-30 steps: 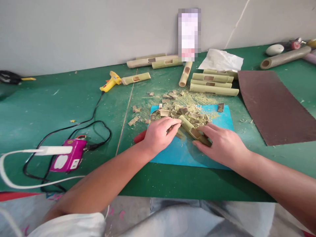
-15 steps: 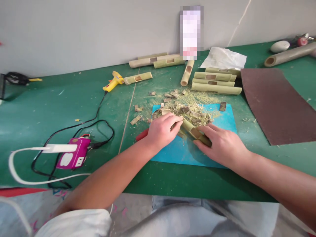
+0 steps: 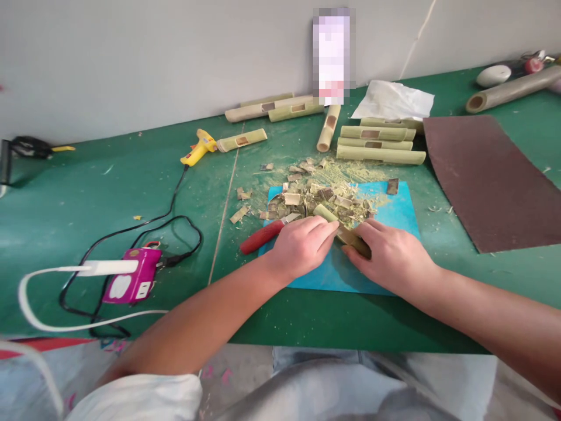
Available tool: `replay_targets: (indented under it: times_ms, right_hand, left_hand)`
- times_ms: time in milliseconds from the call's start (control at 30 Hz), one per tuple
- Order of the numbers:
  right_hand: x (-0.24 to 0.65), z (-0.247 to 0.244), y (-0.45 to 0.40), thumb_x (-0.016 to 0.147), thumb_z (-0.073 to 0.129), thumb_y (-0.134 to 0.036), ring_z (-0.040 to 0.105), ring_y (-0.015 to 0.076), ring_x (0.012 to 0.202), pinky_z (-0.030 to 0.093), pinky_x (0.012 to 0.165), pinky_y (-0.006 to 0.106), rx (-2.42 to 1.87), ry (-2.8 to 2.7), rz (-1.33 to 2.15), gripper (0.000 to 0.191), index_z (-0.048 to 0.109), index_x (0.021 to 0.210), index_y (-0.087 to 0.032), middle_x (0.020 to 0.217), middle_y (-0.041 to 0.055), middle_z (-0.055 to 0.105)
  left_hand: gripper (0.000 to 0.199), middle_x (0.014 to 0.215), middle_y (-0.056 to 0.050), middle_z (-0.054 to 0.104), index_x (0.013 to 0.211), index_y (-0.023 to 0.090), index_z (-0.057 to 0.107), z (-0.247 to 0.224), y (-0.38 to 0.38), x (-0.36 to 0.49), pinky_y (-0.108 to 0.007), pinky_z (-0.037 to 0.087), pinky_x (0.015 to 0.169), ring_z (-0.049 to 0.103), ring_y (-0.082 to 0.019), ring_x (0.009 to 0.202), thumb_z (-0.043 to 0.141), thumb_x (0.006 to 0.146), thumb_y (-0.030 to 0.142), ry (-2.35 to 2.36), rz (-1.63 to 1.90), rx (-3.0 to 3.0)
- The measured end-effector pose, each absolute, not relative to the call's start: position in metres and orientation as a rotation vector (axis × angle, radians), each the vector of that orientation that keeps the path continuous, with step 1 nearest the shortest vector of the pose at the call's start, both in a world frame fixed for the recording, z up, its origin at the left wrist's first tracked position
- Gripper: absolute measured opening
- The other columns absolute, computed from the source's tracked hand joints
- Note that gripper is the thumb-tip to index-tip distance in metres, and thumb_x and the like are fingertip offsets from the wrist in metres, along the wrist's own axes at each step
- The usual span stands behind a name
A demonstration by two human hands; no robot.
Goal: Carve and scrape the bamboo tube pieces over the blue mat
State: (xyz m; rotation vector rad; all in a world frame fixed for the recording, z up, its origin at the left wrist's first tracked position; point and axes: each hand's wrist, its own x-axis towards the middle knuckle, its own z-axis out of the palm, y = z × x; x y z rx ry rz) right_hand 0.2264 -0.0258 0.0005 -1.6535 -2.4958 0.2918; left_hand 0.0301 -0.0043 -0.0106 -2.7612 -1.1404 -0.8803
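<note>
A green bamboo tube [image 3: 325, 213] with a cut-out notch lies slanted over the blue mat [image 3: 333, 280]. My right hand [image 3: 397, 251] is wrapped round its near end. Over the notch's upper edge, my left hand [image 3: 304, 245] has its fingers pressed together against the tube; what they pinch, if anything, is hidden. A red-handled knife [image 3: 263, 235] rests left of my left hand, its blade pointing toward the chips. Bamboo chips and shavings [image 3: 293, 199] are heaped just beyond both hands.
Several notched bamboo tubes [image 3: 380, 154] lie at the back, near white tissue [image 3: 394, 100]. A brown sheet [image 3: 486, 181] is on the right. To the left are a yellow glue gun [image 3: 199, 147], its black cord and a magenta power adapter [image 3: 131, 275].
My left hand has slid along the tube toward my right hand, from the far end to the notch. This uncovers the tube's far end and more of the knife.
</note>
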Motion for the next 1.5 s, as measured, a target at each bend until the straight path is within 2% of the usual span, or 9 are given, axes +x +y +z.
replay_targets:
  times_ms: [267, 433, 600, 767, 933, 1100, 1267, 1500]
  right_hand:
    - [0.2270, -0.0010, -0.0253, 0.089, 0.052, -0.039, 0.052, 0.0129, 0.061, 0.026, 0.054, 0.028, -1.658, -2.483, 0.344, 0.025, 0.058, 0.079, -0.017, 0.080, 0.0033, 0.060]
    - [0.2233, -0.0010, -0.0272, 0.089, 0.051, -0.035, 0.051, 0.0139, 0.059, 0.023, 0.052, 0.029, -1.612, -2.539, 0.202, 0.022, 0.061, 0.081, -0.016, 0.079, 0.0058, 0.061]
    - [0.2239, -0.0008, -0.0273, 0.089, 0.053, -0.038, 0.052, 0.0134, 0.060, 0.026, 0.053, 0.028, -1.629, -2.517, 0.256, 0.024, 0.060, 0.080, -0.016, 0.079, 0.0045, 0.061]
    - [0.2225, 0.0001, -0.0288, 0.090, 0.052, -0.034, 0.053, 0.0145, 0.060, 0.024, 0.052, 0.030, -1.605, -2.576, 0.178, 0.022, 0.062, 0.083, -0.015, 0.081, 0.0058, 0.061]
    - [0.2234, -0.0005, -0.0280, 0.089, 0.053, -0.038, 0.052, 0.0136, 0.060, 0.026, 0.053, 0.028, -1.637, -2.524, 0.274, 0.024, 0.060, 0.081, -0.017, 0.079, 0.0038, 0.060]
    - [0.2232, 0.0012, -0.0292, 0.090, 0.052, -0.034, 0.051, 0.0137, 0.059, 0.024, 0.051, 0.029, -1.626, -2.574, 0.225, 0.022, 0.062, 0.083, -0.016, 0.081, 0.0049, 0.060]
    - [0.2252, -0.0008, -0.0290, 0.089, 0.053, -0.037, 0.050, 0.0125, 0.059, 0.026, 0.052, 0.028, -1.599, -2.536, 0.250, 0.024, 0.061, 0.080, -0.016, 0.078, 0.0038, 0.059]
    - [0.2248, 0.0006, -0.0304, 0.089, 0.051, -0.034, 0.048, 0.0127, 0.057, 0.024, 0.051, 0.028, -1.542, -2.544, 0.217, 0.023, 0.061, 0.080, -0.016, 0.077, 0.0042, 0.059]
  left_hand:
    - [0.017, 0.078, -0.005, 0.070, 0.097, 0.012, 0.064, -0.0113, -0.0073, 0.0303, -0.026, 0.056, 0.069, 0.069, -0.015, 0.073, 0.048, 0.096, 0.017, -1.152, -0.875, -2.764]
    - [0.018, 0.080, -0.006, 0.070, 0.097, 0.012, 0.065, -0.0140, -0.0054, 0.0317, -0.025, 0.057, 0.072, 0.070, -0.015, 0.077, 0.048, 0.097, 0.019, -1.157, -0.900, -2.737]
    - [0.018, 0.074, -0.004, 0.068, 0.096, 0.012, 0.065, -0.0137, -0.0054, 0.0315, -0.025, 0.055, 0.065, 0.067, -0.015, 0.069, 0.048, 0.096, 0.018, -1.113, -0.859, -2.730]
    - [0.019, 0.077, -0.005, 0.069, 0.096, 0.012, 0.065, -0.0135, -0.0052, 0.0312, -0.025, 0.056, 0.069, 0.069, -0.015, 0.074, 0.047, 0.097, 0.020, -1.126, -0.856, -2.717]
    - [0.017, 0.073, -0.004, 0.068, 0.095, 0.012, 0.065, -0.0112, -0.0057, 0.0306, -0.025, 0.054, 0.065, 0.067, -0.014, 0.068, 0.049, 0.096, 0.017, -1.100, -0.835, -2.735]
    - [0.019, 0.077, -0.004, 0.069, 0.097, 0.013, 0.064, -0.0112, -0.0053, 0.0317, -0.025, 0.055, 0.068, 0.068, -0.014, 0.073, 0.046, 0.097, 0.020, -1.133, -0.825, -2.722]
    - [0.018, 0.071, -0.003, 0.066, 0.093, 0.013, 0.065, -0.0102, -0.0061, 0.0293, -0.025, 0.053, 0.064, 0.066, -0.014, 0.067, 0.048, 0.096, 0.018, -1.110, -0.806, -2.719]
    - [0.021, 0.077, -0.003, 0.066, 0.094, 0.016, 0.066, -0.0098, -0.0031, 0.0305, -0.024, 0.052, 0.066, 0.066, -0.014, 0.071, 0.047, 0.098, 0.026, -1.198, -0.823, -2.750]
